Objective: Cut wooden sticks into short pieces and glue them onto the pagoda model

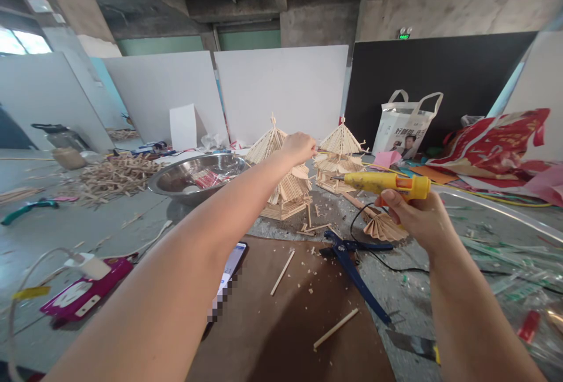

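Observation:
My left hand [299,147] reaches far forward, fingers pinched on a thin wooden stick [328,152] just above the nearer stick-built pagoda model [284,179]. My right hand [416,213] grips a yellow hot glue gun [382,183] whose nozzle points left toward that pagoda. A second pagoda model [339,156] stands behind the gun. The gun's black cord [365,235] loops down over the table.
Blue-handled cutters [356,270] and loose sticks [282,272] lie on a brown board [285,323]. A steel bowl [197,176], a heap of sticks [114,176], a phone [226,279], a pink box [83,294], a white bag [407,124] and red paper [492,141] surround the work.

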{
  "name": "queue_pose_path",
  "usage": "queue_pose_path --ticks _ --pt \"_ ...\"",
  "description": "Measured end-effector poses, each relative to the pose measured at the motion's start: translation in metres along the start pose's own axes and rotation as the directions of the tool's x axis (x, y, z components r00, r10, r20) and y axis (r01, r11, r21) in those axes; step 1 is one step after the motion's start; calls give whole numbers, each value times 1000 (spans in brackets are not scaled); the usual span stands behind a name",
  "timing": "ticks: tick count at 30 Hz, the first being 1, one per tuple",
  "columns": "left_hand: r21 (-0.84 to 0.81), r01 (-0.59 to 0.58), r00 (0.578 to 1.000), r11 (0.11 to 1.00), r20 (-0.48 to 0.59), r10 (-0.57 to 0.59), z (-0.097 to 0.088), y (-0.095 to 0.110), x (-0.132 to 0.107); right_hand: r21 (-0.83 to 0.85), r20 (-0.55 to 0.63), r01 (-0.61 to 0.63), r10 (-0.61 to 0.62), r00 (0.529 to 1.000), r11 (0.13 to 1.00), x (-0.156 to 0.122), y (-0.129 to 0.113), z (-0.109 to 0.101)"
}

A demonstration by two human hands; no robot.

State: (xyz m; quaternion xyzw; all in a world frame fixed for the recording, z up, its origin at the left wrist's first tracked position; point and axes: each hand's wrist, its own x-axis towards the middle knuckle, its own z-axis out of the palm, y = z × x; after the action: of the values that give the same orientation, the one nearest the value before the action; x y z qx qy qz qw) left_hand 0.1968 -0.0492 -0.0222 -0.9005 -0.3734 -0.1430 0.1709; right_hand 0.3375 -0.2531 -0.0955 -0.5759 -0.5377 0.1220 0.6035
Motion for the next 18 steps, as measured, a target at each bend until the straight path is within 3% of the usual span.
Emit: queue_pose_path --ticks 14,18 --pt "-31 28 1000 999 8 -27 -2 0 0 -11 5 -4 4 1000 1000 0 4 0" --pt "-65 20 999 998 -38 -23 -3 -2 -2 -17 -7 -23 23 1000 1000 0 5 0"
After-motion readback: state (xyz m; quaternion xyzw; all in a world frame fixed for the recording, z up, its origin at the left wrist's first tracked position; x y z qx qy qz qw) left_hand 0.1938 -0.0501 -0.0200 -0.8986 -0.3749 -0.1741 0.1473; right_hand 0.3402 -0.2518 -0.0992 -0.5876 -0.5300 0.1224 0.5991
